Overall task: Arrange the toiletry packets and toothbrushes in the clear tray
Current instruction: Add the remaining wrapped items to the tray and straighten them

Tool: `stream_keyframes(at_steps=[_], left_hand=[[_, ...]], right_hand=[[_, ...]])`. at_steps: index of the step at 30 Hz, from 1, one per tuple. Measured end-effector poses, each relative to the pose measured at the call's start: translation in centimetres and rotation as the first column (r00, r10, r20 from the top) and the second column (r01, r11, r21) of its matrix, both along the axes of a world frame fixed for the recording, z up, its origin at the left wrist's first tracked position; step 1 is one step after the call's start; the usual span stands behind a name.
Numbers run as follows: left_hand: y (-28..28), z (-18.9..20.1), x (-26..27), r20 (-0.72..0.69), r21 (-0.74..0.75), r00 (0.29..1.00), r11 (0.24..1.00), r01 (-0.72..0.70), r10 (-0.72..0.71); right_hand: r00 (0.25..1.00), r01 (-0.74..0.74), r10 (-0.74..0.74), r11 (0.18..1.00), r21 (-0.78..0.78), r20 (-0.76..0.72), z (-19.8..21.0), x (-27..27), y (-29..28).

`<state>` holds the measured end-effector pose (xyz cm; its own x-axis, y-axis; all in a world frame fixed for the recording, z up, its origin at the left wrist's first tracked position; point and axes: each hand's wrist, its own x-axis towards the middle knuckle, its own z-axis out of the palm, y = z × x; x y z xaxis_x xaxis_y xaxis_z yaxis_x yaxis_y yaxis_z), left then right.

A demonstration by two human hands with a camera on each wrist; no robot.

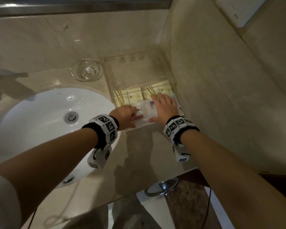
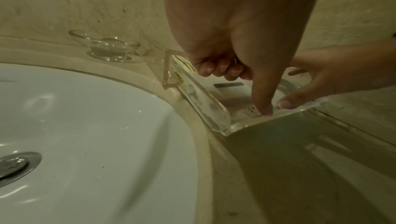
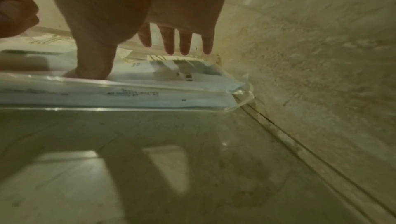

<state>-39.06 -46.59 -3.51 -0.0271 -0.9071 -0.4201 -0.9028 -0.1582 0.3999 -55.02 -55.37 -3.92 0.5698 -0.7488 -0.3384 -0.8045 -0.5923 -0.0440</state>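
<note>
Our clear tray [image 1: 109, 75] holds two yellow packets [image 1: 127, 97] at twelve o'clock, white packets [image 1: 149, 108] nearer us. Our right hand [image 1: 163, 106] lies flat, grip wide, on them; our left hand [image 1: 124, 115] has fingers curled, and whether its grip holds anything we cannot tell.

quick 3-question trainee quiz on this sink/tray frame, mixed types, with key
1. True or false: the glass dish stands inside the clear tray.
2. The right hand is: A) flat on the white packets, fingers straight; B) gripping the drain plug; C) lifted off the counter.
3. Fill in: the tray sits between the wall and the white ____.

Key
1. False: it stands on the counter beside the tray.
2. A.
3. sink.

The left hand has curled fingers in the tray's near left part; what they hold is unclear.
</note>
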Motion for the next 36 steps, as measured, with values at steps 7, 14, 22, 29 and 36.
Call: stream_keyframes(at_steps=[7,14,22,29,36], left_hand=[[-0.1,-0.2,0.0,-0.014,-0.012,1.0,1.0,0.012,-0.012],[-0.9,-0.1,-0.6,0.052,0.023,0.996,0.997,0.076,-0.077],[-1.2,-0.2,-1.1,0.067,0.03,0.993,0.995,0.097,-0.099],[-1.4,-0.3,-1.2,0.073,0.039,0.994,0.996,0.083,-0.086],[-1.5,0.2,-1.1,0.028,0.008,0.995,0.996,0.094,-0.094]], right_hand=[[0.999,-0.05,0.05,0.998,-0.035,-0.015,0.2,-0.9,-0.7],[0.998,-0.013,0.007,0.997,-0.079,-0.066,1.9,-4.2,-2.8],[0.999,0.033,-0.032,0.999,0.034,-0.027,1.3,-4.3,-1.6],[0.998,0.049,-0.047,0.998,0.044,-0.041,0.5,-4.5,-2.1],[0.999,-0.002,0.004,1.0,0.025,-0.052,0.7,-5.0,-2.1]])
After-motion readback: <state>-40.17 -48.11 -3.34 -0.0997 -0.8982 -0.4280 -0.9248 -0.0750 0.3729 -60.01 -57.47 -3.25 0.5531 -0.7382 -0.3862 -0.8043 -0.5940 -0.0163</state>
